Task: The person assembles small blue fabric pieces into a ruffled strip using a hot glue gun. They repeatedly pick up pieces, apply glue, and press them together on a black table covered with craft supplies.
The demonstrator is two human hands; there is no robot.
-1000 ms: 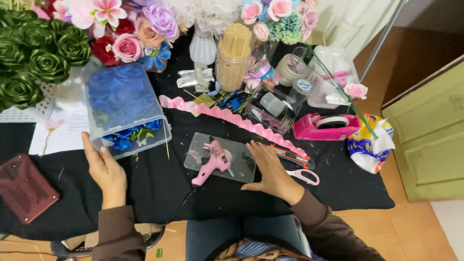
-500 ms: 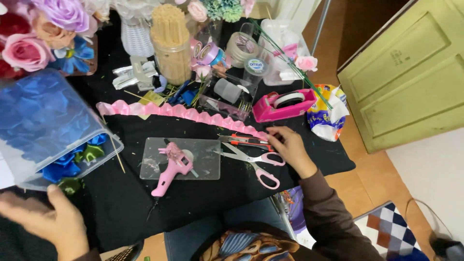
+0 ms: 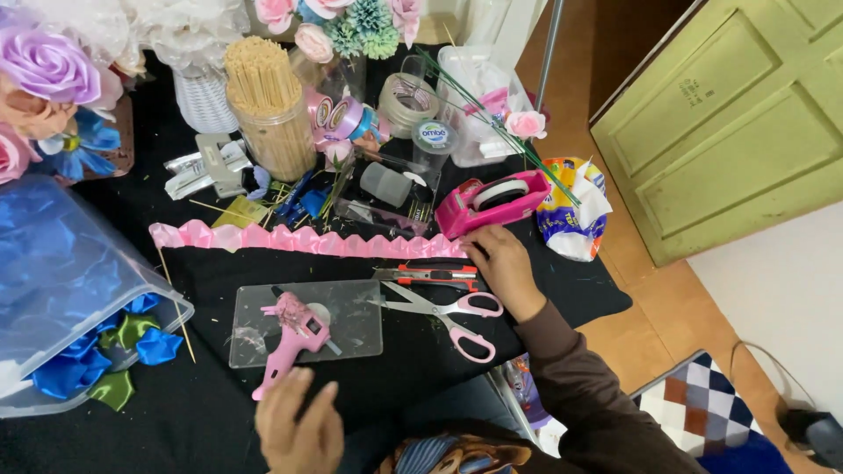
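A table draped in a black cloth (image 3: 105, 430) fills the left and centre. To its right lies a warm orange-brown wooden floor (image 3: 667, 298), where a rug chequered in blue, brown and white (image 3: 702, 408) shows at the bottom. A pale green panelled wooden door (image 3: 729, 123) stands beside a plain white wall (image 3: 790, 281). A thin grey metal pole (image 3: 551, 44) rises behind the table. The light is soft and even

The right hand (image 3: 496, 263) reaches forward, palm down, fingers curled — brown sleeve trailing back. The left hand (image 3: 299, 430) sits low and near, fingers loosely spread — holding nothing.
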